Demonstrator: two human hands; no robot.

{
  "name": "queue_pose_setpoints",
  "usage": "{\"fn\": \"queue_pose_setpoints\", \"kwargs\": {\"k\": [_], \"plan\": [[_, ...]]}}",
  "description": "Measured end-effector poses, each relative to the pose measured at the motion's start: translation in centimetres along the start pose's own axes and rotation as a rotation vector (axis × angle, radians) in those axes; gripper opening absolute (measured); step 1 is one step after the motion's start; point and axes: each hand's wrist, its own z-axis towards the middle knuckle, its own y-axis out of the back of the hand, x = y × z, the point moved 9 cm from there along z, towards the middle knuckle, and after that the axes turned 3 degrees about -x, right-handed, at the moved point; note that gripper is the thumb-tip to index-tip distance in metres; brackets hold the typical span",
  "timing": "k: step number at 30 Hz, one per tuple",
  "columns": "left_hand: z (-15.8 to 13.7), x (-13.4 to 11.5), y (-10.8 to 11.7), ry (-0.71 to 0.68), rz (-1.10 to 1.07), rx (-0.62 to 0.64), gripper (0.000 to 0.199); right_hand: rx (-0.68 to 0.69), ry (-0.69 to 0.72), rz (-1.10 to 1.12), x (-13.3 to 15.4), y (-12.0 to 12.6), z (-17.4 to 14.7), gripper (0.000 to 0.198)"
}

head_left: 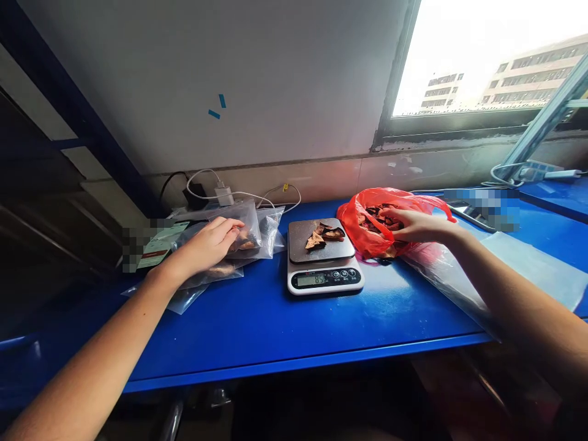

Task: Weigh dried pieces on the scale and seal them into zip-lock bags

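A white kitchen scale (294, 285) stands mid-table, its display reading about 85 or 8.5. Several dried brown slices (316, 237) lie on its metal plate. Right of it, a red plastic bag (362, 245) gapes open, full of dark dried slices (374, 215). My right hand (407, 223) reaches into the bag's mouth, fingertips among the slices; whether they pinch a piece is hidden. My left hand (214, 239) lies flat, fingers stretched out, on a pile of clear zip bags (271, 236) with some brown pieces inside.
Flat clear plastic bags (528, 269) lie to the right of the red bag. A white charger (224, 196) and cables sit by the wall. A dark packet with a label (160, 245) is at left. The blue table's front edge (298, 367) runs close to me.
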Motion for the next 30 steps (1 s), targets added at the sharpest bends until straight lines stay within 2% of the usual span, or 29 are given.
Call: {"fn": "queue_pose_setpoints", "kwargs": {"k": [3,9,18,24,30], "plan": [[0.0,0.0,0.0,-0.004,0.004,0.007,0.042,-0.008,0.046,-0.025,1.3,-0.1,0.2,0.043],[0.1,0.0,0.0,-0.008,0.006,-0.009,0.042,0.0,0.131,-0.086,2.1,-1.5,1.4,0.02],[0.0,-0.1,-0.1,0.003,0.0,0.002,0.043,-0.105,0.087,-0.107,1.7,-1.1,1.8,0.022],[0.1,-0.2,0.0,-0.009,-0.004,-0.003,0.043,-0.078,0.096,-0.155,2.6,-1.0,1.8,0.016],[0.1,-0.3,-0.1,-0.025,0.001,-0.003,0.042,-0.053,0.084,-0.173,2.6,-0.9,1.7,0.021]]}}
